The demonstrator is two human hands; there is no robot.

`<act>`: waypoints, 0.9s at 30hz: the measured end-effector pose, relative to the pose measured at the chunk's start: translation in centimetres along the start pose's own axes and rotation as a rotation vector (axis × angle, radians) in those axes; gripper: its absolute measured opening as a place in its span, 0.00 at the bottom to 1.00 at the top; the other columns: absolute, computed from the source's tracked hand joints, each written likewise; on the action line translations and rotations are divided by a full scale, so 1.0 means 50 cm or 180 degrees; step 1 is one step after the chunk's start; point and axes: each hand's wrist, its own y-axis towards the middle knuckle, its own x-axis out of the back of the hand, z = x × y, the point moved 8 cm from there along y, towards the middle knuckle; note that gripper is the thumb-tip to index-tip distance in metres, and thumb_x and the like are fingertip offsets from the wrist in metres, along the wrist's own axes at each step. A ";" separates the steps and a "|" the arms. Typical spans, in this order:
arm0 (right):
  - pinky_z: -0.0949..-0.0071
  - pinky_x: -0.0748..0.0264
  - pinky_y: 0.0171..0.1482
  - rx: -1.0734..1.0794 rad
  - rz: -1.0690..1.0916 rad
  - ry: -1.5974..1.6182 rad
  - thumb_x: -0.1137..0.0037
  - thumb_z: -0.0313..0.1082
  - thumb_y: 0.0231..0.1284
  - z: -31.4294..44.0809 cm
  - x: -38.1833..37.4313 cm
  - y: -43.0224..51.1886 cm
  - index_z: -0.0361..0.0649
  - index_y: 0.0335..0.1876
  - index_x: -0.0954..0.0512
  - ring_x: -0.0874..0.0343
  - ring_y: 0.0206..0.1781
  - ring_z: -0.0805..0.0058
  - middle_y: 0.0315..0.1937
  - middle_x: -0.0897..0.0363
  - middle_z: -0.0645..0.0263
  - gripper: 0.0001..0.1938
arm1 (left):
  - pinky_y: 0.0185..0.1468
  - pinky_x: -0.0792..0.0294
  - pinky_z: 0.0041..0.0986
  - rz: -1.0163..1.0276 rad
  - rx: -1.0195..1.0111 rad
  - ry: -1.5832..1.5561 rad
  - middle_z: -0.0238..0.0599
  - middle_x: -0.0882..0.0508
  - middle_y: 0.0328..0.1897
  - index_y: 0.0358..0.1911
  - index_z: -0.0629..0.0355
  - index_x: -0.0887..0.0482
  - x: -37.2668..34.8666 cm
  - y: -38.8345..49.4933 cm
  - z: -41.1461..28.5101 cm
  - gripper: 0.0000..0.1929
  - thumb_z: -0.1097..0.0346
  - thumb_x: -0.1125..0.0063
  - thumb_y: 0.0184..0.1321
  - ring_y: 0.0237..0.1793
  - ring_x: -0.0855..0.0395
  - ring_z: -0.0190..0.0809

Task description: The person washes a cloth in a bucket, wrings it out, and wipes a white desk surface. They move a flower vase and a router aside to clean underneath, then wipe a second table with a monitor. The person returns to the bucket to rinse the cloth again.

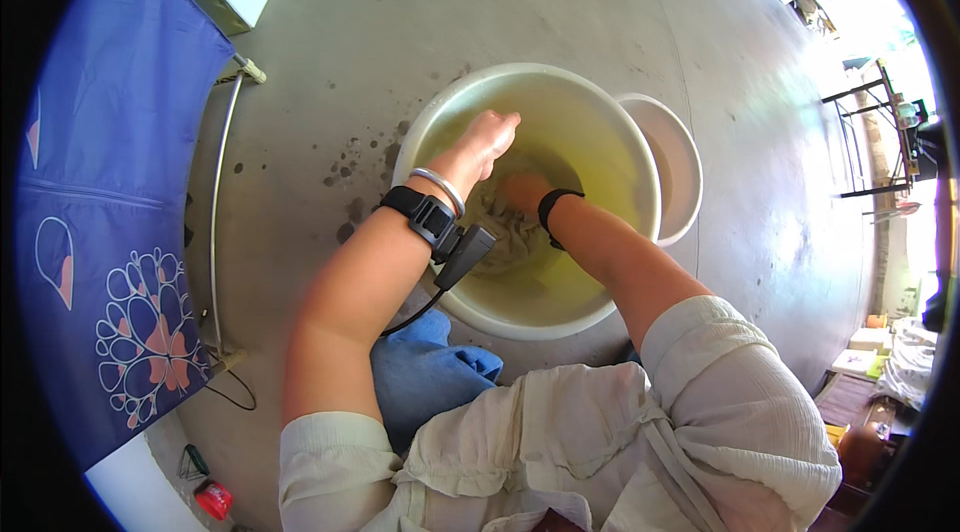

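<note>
A large pale plastic tub [420, 134] stands on the floor before me, holding yellowish, cloudy water. Wet greyish-beige cloth [510, 243] lies bunched in that water. Down at the cloth is my right hand [523, 191], its fingers hidden by cloth and water. My left hand [491, 138] hangs over the tub's left half, above the water, with its fingers curled in and nothing visible in them. A silver bangle [442, 187] and a black strap with a device [435, 224] circle my left wrist; a black band [555, 213] circles the right.
A smaller pale basin [679, 172] stands against the tub's right side. At left, a blue patterned fabric cover [112, 157] hangs by a metal-tube frame [221, 209]. Wet spots mark the concrete floor [349, 164]. A black metal rack [870, 131] stands far right.
</note>
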 end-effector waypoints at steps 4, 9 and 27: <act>0.65 0.25 0.42 0.0387 0.0222 0.0155 0.46 0.37 0.49 -0.042 0.129 -0.046 0.41 0.42 0.22 0.21 0.41 0.65 0.39 0.20 0.57 0.14 | 0.56 0.44 0.54 -0.0135 0.0112 -0.0210 0.45 0.36 0.59 0.53 0.58 0.32 0.008 0.014 0.019 0.25 0.48 0.54 0.58 0.57 0.41 0.51; 0.76 0.27 0.26 0.0691 -0.0136 0.2106 0.42 0.36 0.47 -0.054 0.353 -0.230 0.36 0.34 0.22 0.24 0.21 0.77 0.24 0.22 0.61 0.12 | 0.62 0.58 0.61 -0.0162 0.0133 -0.0551 0.51 0.57 0.71 0.61 0.58 0.40 0.008 0.019 0.032 0.32 0.45 0.57 0.59 0.70 0.63 0.58; 0.54 0.38 0.56 0.0089 -0.3045 0.3796 0.44 0.48 0.49 -0.013 0.412 -0.350 0.38 0.26 0.23 0.40 0.56 0.48 0.49 0.32 0.45 0.17 | 0.50 0.28 0.33 0.1871 -0.0942 -0.2835 0.38 0.26 0.51 0.51 0.51 0.30 -0.065 -0.066 -0.033 0.20 0.47 0.62 0.62 0.49 0.26 0.40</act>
